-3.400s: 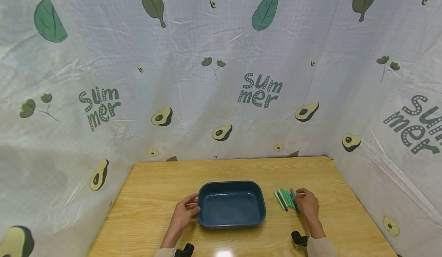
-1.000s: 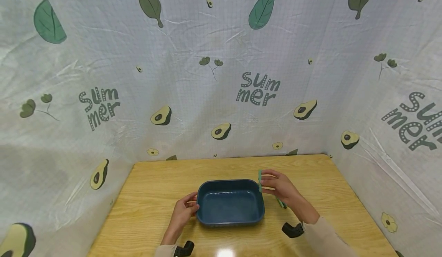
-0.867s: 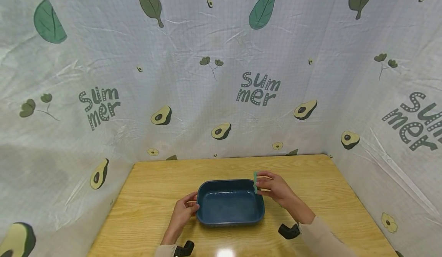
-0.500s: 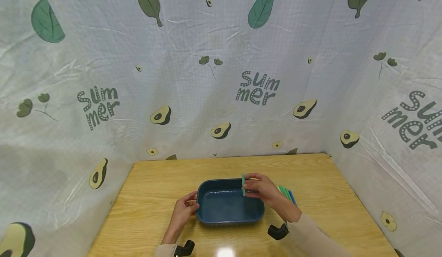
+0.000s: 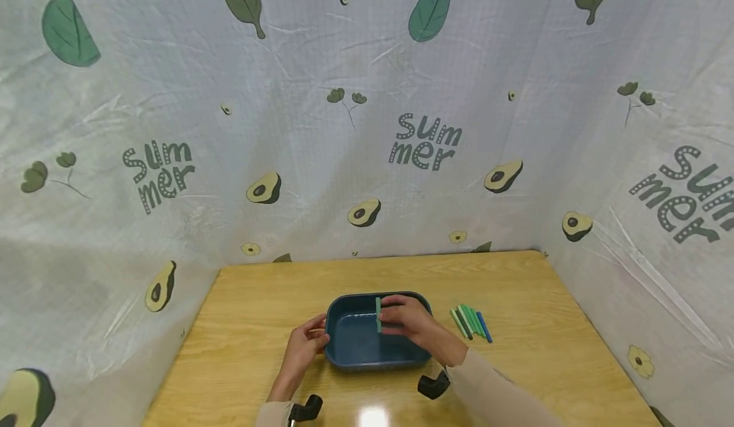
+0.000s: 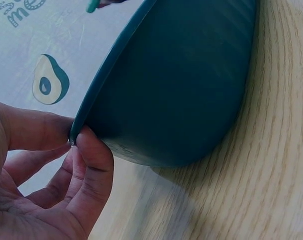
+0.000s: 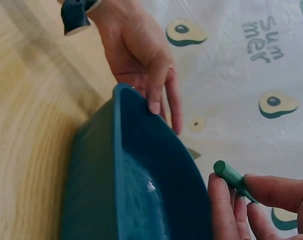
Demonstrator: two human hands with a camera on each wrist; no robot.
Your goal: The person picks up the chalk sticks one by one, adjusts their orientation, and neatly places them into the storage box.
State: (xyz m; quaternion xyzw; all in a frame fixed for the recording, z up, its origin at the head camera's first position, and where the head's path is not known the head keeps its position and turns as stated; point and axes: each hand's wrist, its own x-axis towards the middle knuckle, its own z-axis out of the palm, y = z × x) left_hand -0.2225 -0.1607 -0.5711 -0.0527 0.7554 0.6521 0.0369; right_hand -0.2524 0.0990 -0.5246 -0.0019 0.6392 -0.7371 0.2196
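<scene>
A dark teal rectangular basin stands on the wooden table. My left hand pinches the basin's left rim between thumb and fingers. My right hand hovers over the basin and pinches a green crayon-like stick, held roughly upright. The right wrist view shows the stick's end poking from my fingertips above the basin's inside, and my left hand at the far rim.
Several green sticks and a blue one lie side by side on the table, right of the basin. A printed cloth backdrop closes in the table at the back and on both sides.
My right hand lifted a green stick from the pile and carried it leftward, from the basin's right edge to above its middle. The left hand kept its hold on the rim.
</scene>
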